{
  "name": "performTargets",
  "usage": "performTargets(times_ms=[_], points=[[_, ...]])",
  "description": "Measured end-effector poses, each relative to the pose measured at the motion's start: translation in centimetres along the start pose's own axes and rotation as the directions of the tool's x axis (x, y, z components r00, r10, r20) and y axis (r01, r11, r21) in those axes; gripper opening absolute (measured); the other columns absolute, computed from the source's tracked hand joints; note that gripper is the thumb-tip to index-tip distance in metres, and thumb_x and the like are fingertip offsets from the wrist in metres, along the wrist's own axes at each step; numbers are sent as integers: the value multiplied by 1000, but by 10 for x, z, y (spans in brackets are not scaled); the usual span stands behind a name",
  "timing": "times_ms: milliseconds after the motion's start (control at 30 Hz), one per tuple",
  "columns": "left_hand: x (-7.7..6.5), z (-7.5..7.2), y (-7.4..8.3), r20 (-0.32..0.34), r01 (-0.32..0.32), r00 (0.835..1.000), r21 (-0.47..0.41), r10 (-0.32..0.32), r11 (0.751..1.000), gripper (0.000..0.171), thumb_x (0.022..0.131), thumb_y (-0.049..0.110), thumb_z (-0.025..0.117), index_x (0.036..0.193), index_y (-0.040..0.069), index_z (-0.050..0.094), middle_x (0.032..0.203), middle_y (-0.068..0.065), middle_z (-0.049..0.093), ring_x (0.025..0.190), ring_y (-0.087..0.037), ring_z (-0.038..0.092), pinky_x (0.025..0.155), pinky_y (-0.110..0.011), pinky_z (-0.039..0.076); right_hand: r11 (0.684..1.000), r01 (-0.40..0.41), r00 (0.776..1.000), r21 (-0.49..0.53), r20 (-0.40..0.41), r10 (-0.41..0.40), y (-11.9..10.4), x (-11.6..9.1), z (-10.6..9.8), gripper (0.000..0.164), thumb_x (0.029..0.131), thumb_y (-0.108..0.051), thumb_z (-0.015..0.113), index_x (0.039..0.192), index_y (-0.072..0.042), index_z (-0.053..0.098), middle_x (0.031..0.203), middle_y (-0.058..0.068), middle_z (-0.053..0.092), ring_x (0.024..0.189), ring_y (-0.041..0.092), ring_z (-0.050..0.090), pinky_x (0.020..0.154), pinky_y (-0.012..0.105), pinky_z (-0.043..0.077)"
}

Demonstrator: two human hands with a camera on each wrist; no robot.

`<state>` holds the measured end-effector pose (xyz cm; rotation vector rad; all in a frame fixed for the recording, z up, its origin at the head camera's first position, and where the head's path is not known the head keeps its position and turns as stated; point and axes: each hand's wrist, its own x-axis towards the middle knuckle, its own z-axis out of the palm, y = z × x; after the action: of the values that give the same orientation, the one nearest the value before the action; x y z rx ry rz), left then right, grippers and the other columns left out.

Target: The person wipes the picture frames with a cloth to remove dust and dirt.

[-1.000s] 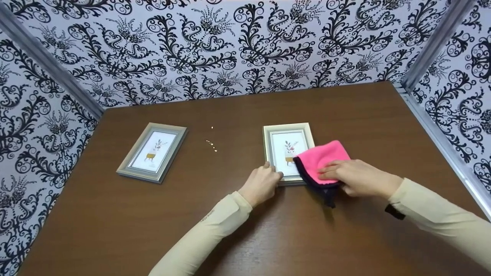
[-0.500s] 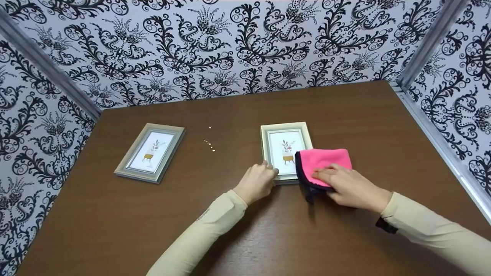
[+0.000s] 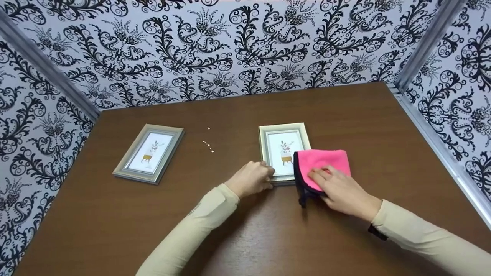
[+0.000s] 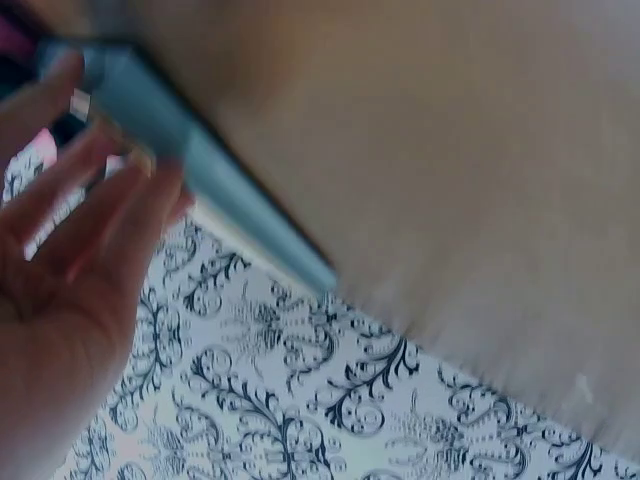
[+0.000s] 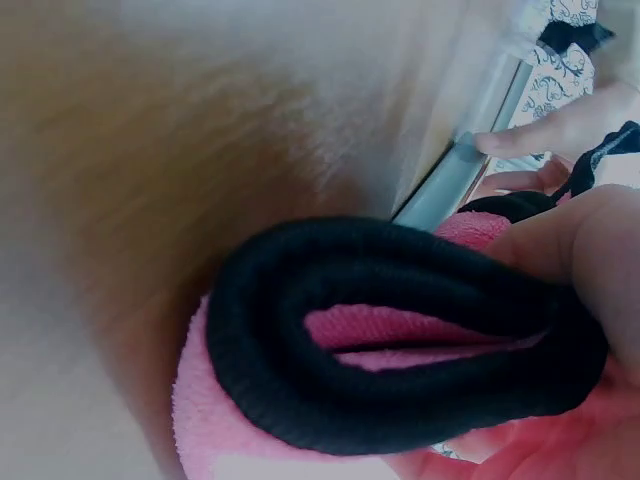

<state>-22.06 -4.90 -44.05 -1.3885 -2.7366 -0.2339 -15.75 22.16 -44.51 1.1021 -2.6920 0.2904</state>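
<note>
In the head view, a picture frame point(image 3: 284, 130) with a pale border and a plant drawing lies flat right of the table's middle. My left hand point(image 3: 251, 178) pinches its near left corner. The left wrist view shows thumb and fingers of that left hand point(image 4: 90, 210) on either side of the picture frame's edge point(image 4: 215, 170). My right hand point(image 3: 341, 189) grips a folded pink cloth point(image 3: 326, 159) with black trim, which covers the frame's near right corner. The right wrist view shows the cloth's rolled black border point(image 5: 300, 420) close up.
A second, similar picture frame point(image 3: 132, 174) lies flat on the left of the brown table point(image 3: 238, 111). Several small pale bits point(image 3: 208, 145) lie between the two frames. Patterned wall panels point(image 3: 191, 46) with metal edging border the back and sides.
My right hand has drawn the cloth slightly toward me and to the left along the frame's near right corner. My left hand keeps its place at the near left corner.
</note>
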Motion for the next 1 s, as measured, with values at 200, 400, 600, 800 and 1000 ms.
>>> performTargets(times_ms=[200,400,600,800,1000], points=[[11,-21,-19,58,39,998,-75,-34,996,8,85,9,71,93,7,69,91,-5,69,78,-23,67,67,-34,56,998,-33,999,-52,21,34,-1,-3,0,55,71,1,71,124,6,57,121,24,60,111,41,53,89,53,46],[35,-20,-48,-9,214,977,25,-214,976,22,89,9,64,110,4,64,110,-17,62,100,-36,62,72,-49,56,997,-31,999,-76,17,32,-4,-2,3,54,72,2,69,124,6,57,121,24,59,110,41,53,87,54,47],[55,-10,-74,82,268,959,45,-270,963,39,87,8,67,124,0,57,141,-21,44,132,-40,38,99,-52,43,995,-46,998,-84,28,48,-7,-2,7,55,73,2,70,126,5,56,124,24,58,112,42,52,87,55,47],[68,-9,-83,145,227,961,79,-237,971,41,81,3,71,121,-1,59,138,-18,51,128,-35,46,105,-42,39,988,-115,993,-101,-16,114,-15,1,7,52,72,3,69,123,3,58,121,21,59,109,41,52,80,56,47],[75,-13,-84,134,246,958,86,-256,966,27,76,1,74,102,4,68,103,-14,66,94,-33,63,77,-47,54,971,-215,977,-105,-35,213,-33,21,6,45,71,-3,72,114,5,59,110,21,63,97,41,54,71,55,46]])
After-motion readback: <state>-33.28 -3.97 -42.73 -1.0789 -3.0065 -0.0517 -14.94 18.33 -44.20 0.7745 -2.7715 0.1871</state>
